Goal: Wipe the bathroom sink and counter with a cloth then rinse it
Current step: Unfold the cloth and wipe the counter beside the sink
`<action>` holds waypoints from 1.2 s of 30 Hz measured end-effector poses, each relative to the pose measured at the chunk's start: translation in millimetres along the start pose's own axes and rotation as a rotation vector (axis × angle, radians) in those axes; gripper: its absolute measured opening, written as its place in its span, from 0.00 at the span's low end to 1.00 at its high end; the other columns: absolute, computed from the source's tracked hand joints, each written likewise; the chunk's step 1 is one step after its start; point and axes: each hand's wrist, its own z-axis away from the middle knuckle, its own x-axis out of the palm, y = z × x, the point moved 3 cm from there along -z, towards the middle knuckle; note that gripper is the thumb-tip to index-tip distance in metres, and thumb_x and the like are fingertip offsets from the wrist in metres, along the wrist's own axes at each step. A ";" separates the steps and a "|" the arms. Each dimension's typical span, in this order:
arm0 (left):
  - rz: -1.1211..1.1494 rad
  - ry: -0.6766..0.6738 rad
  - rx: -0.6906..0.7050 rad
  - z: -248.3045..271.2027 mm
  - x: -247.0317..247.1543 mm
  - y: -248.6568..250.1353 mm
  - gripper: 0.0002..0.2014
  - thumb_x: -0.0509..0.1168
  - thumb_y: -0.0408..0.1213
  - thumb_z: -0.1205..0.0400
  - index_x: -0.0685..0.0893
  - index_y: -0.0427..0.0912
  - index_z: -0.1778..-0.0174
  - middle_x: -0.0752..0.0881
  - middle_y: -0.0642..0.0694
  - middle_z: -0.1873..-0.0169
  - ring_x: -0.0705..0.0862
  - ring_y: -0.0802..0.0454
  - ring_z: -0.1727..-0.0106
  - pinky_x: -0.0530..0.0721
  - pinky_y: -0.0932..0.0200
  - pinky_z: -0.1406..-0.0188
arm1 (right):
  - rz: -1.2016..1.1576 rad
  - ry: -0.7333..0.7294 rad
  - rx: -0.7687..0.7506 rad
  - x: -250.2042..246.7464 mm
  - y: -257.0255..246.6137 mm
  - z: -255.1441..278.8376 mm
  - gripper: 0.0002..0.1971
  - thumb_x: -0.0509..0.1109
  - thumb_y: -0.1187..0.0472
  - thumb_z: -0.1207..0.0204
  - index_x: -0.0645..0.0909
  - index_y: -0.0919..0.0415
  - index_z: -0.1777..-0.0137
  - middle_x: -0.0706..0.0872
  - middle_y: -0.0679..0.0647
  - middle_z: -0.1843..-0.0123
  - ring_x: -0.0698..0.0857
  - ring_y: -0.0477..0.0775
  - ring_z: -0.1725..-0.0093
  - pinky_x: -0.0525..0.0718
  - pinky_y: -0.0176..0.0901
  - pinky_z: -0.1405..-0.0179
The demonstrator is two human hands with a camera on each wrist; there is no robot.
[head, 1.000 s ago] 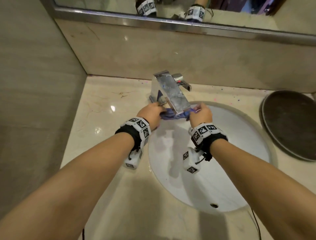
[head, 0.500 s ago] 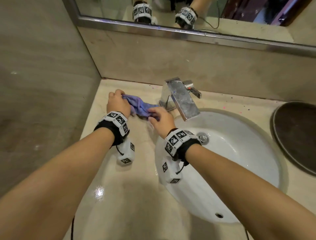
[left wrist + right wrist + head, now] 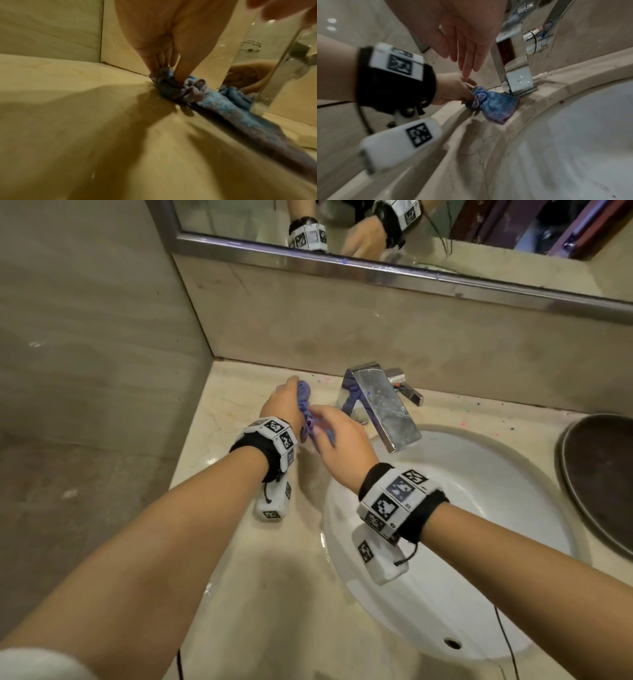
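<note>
So there was just one cloth, a bunched-up blue-purple rag, sitting on the beige marble tabletop left of the single square chrome faucet, one end trailing to its base. Two hands on the job: the left hand had its grip pinched tight on the bunched end, pressing it down. The right hand hovered right over the rag, its grip loose, fingers straight and holding nothing. One round white sink basin, one dark round tray off to the right.
</note>
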 end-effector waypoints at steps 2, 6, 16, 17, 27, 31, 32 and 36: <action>-0.005 0.043 -0.006 -7.7 -5.0 3.2 0.25 0.60 0.30 0.21 0.66 0.37 0.26 0.73 0.34 0.30 0.77 0.36 0.33 0.75 0.47 0.37 | -0.032 -0.012 -0.014 -8.7 -7.3 6.1 0.17 0.61 0.68 0.21 0.78 0.63 0.33 0.84 0.58 0.36 0.83 0.56 0.36 0.77 0.46 0.32; -0.171 0.137 -0.025 -20.9 -8.8 0.6 0.17 0.58 0.29 0.19 0.70 0.33 0.33 0.72 0.34 0.33 0.73 0.35 0.33 0.75 0.45 0.42 | -0.111 0.036 -0.087 -39.5 -30.5 5.4 0.15 0.61 0.69 0.21 0.81 0.64 0.37 0.88 0.57 0.42 0.86 0.51 0.42 0.78 0.33 0.39; -0.173 -0.008 0.091 -43.0 -3.7 20.7 0.16 0.57 0.28 0.19 0.79 0.33 0.35 0.80 0.32 0.35 0.76 0.38 0.31 0.75 0.50 0.36 | -0.234 0.273 0.074 -95.2 -1.5 -9.1 0.09 0.63 0.70 0.22 0.83 0.62 0.48 0.86 0.50 0.56 0.87 0.52 0.54 0.84 0.33 0.51; -0.190 -0.023 0.108 -43.7 -3.3 21.2 0.17 0.57 0.28 0.19 0.79 0.34 0.35 0.80 0.33 0.35 0.76 0.38 0.31 0.75 0.49 0.36 | -0.241 0.278 0.097 -96.5 3.3 -8.1 0.09 0.63 0.71 0.22 0.83 0.60 0.49 0.86 0.50 0.57 0.87 0.52 0.55 0.85 0.30 0.54; -0.184 -0.218 0.405 -53.3 9.3 24.7 0.19 0.59 0.35 0.18 0.78 0.44 0.30 0.78 0.37 0.30 0.77 0.38 0.31 0.72 0.56 0.31 | -0.329 0.328 0.177 -104.7 21.1 -7.5 0.10 0.61 0.71 0.21 0.83 0.63 0.49 0.85 0.53 0.63 0.84 0.45 0.65 0.83 0.28 0.62; -0.194 -0.238 0.510 -45.7 8.4 35.6 0.15 0.61 0.31 0.20 0.84 0.42 0.38 0.85 0.38 0.41 0.81 0.39 0.41 0.78 0.53 0.38 | -0.349 0.335 0.203 -105.8 24.3 -1.1 0.10 0.61 0.72 0.22 0.83 0.62 0.51 0.85 0.55 0.64 0.83 0.42 0.67 0.83 0.29 0.62; -0.195 -0.244 0.511 -43.2 7.6 35.5 0.15 0.61 0.29 0.21 0.84 0.42 0.40 0.86 0.37 0.45 0.82 0.39 0.44 0.79 0.52 0.41 | -0.355 0.342 0.203 -106.1 23.9 0.5 0.10 0.61 0.71 0.22 0.83 0.62 0.51 0.85 0.55 0.64 0.84 0.44 0.66 0.83 0.31 0.61; -0.185 -0.247 0.453 -31.7 1.8 12.3 0.15 0.62 0.24 0.27 0.87 0.41 0.49 0.87 0.35 0.54 0.84 0.37 0.52 0.81 0.48 0.49 | -0.339 0.369 0.154 -108.6 19.0 0.8 0.09 0.62 0.70 0.22 0.84 0.63 0.51 0.84 0.53 0.65 0.85 0.50 0.62 0.85 0.42 0.55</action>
